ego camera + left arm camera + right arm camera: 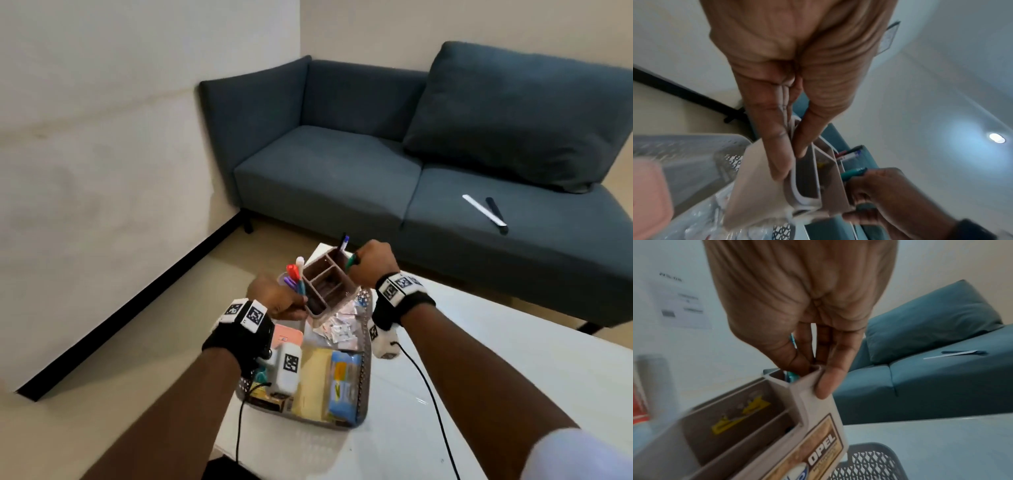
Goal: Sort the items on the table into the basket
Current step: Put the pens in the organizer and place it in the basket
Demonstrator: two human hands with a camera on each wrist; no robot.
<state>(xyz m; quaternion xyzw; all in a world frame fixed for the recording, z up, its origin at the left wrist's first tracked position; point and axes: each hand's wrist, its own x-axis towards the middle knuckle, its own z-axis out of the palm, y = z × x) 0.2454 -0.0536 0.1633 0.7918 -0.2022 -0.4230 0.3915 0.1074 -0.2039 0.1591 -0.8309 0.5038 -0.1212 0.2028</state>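
Observation:
A beige pen organizer (329,287) with brown compartments hangs tilted over the far end of the grey mesh basket (365,377). My left hand (281,301) pinches its near left rim (797,191), thumb inside and fingers outside. My right hand (370,263) pinches the far right corner of the organizer (756,426), thumb (824,386) on the outer wall. Red, purple and blue pens (294,277) stick up at its left side. A green marker (352,261) sits by my right fingers; I cannot tell whether they hold it.
The basket holds a pink item (287,339), a yellow pack (313,380), a blue pack (342,383) and clear sachets (339,325). It stands at the white table's (479,342) left end. Behind is a blue sofa (342,164) with a ruler (483,209).

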